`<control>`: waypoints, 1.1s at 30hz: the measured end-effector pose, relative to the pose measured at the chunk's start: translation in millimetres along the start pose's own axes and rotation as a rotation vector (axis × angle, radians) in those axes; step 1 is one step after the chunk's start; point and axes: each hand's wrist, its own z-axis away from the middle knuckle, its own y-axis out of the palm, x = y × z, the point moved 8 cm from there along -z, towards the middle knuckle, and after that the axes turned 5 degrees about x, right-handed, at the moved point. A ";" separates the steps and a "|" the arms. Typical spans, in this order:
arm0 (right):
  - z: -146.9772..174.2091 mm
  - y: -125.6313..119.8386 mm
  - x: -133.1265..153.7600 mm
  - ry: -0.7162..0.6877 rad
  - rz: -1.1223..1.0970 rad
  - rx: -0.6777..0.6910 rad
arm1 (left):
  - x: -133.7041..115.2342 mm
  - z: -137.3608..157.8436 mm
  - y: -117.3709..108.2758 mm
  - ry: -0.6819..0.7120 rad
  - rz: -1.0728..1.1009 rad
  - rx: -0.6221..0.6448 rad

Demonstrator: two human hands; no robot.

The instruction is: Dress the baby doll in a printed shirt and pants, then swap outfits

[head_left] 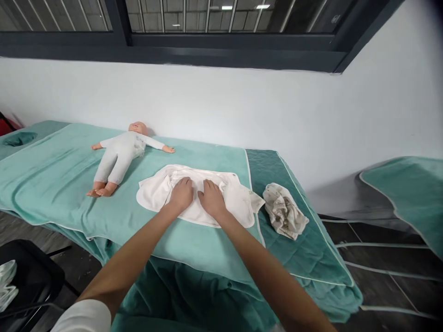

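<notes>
Head view: a padded massage bed (55, 184) draped in teal towelling runs left to right below a white wall, seen from above and in front.
Far left: a black chair (31, 276) stands on the floor, with a bit of white cloth at its edge.
Doll: a baby doll (119, 154) in a pale suit lies on its back on the bed, head toward the wall, feet toward the person, well left of the hands and apart from them.
White garment: the white garment (197, 196) lies spread flat on the bed directly ahead of the person, its long axis running left to right across the reach of both arms.
Left hand: the left hand (182, 193) rests palm down on the middle of the garment, fingers loosely curled against the cloth, pressing and not visibly gripping anything.
Right hand: the right hand (212, 199) lies flat just beside it, fingers extended and nearly touching the left, also grasping nothing.
Nearer hand: both sit on the garment's centre line, so each covers its own half; the left end spreads toward the doll, the right end toward the bed's darker section.
Crumpled cloth: a patterned crumpled cloth (284, 211) sits right of the garment, near its right end, untouched.
Far right: a second teal-covered bed (411, 193) stands well apart.
</notes>
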 end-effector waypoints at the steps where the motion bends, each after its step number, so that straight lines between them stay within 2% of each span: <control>1: -4.7 7.3 -2.8 0.046 -0.012 -0.003 | 3.6 -4.5 6.8 -0.016 0.002 -0.005; 5: -25.7 15.8 -19.7 0.200 -0.030 -0.029 | 30.9 -27.9 10.1 -0.143 0.021 -0.059; 8: -36.7 13.0 -28.1 0.244 -0.031 -0.038 | 47.1 -38.3 5.1 -0.237 0.034 -0.084; 16: -42.8 0.1 -38.9 0.328 -0.102 -0.185 | 43.3 -40.5 -7.6 -0.250 0.098 -0.220; 21: -55.6 -1.6 -41.7 0.285 -0.087 -0.204 | 44.0 -57.2 -3.1 -0.272 0.113 -0.162; 27: -88.8 -1.4 -53.0 0.210 -0.016 -0.201 | 44.9 -87.4 8.6 -0.323 0.067 -0.064; 33: -115.4 17.4 -72.6 0.231 -0.013 -0.084 | 50.4 -113.8 26.3 -0.305 0.044 -0.014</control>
